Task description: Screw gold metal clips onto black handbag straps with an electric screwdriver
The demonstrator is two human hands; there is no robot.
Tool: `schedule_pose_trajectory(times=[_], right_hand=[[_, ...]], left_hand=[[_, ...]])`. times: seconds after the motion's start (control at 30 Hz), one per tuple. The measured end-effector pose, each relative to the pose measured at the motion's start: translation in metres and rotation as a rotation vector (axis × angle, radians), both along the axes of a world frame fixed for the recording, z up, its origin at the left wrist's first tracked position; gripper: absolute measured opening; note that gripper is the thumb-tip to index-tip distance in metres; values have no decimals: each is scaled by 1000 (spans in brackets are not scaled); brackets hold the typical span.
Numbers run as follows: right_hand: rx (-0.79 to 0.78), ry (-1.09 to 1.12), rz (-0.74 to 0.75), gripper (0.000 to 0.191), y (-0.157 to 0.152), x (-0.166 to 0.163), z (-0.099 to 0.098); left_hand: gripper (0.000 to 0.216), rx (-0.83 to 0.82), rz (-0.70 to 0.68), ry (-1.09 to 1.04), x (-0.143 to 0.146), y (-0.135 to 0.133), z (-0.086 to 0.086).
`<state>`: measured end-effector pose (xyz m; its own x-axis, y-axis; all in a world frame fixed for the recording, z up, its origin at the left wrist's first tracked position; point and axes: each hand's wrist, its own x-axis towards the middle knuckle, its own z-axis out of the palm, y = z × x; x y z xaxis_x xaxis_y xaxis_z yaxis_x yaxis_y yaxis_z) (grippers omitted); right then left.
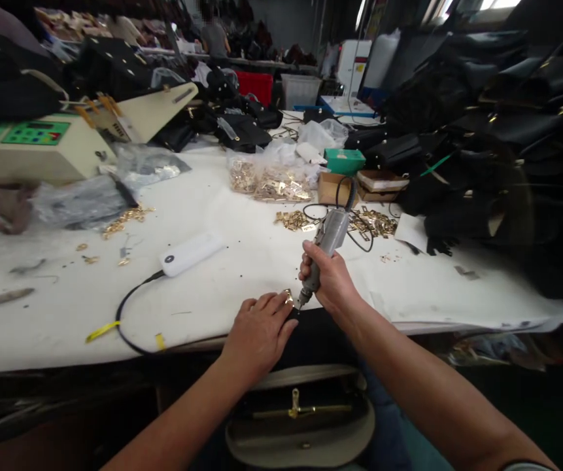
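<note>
My right hand [333, 278] is wrapped round a grey electric screwdriver [327, 245], tilted with its tip pointing down. The tip meets a gold metal fitting [289, 297] at the edge of a black bag flap [310, 333]. My left hand [259, 330] grips this flap at the table's front edge, fingers over the top beside the fitting and thumb near the tip. Below the flap, the open handbag [301, 451] rests at my lap, with a pale lining and a gold turn-clasp [295, 404] showing inside. Part of the flap is hidden by my hands.
A white power bank [190, 254] with a black cable lies left on the white table [242, 229]. Loose gold fittings [374, 224], a bagged heap of them [281, 182] and small boxes [344, 160] stand behind. A machine [31, 150] is at left; black bags [482, 150] pile up right.
</note>
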<state>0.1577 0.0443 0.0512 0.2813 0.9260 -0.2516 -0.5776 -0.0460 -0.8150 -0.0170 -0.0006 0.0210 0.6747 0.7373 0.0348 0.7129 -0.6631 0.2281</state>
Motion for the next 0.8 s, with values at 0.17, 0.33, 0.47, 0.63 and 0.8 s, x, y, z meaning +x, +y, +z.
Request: schedule_pose_trajectory(times=[0.17, 0.33, 0.47, 0.63, 0.8], right_hand=[[13, -36, 17, 38, 1, -15, -2], [8, -54, 41, 37, -2, -22, 3], [-5, -42, 49, 39, -4, -25, 5], [21, -37, 22, 39, -2, -23, 6], [14, -45, -1, 39, -4, -20, 6]], left_hand=[[36, -9, -4, -28, -2, -1, -1], [34, -10, -2, -38, -2, 0, 3], [33, -17, 2, -20, -2, 0, 5], [34, -9, 2, -14, -2, 1, 2], [34, 29, -2, -17, -2, 0, -1]])
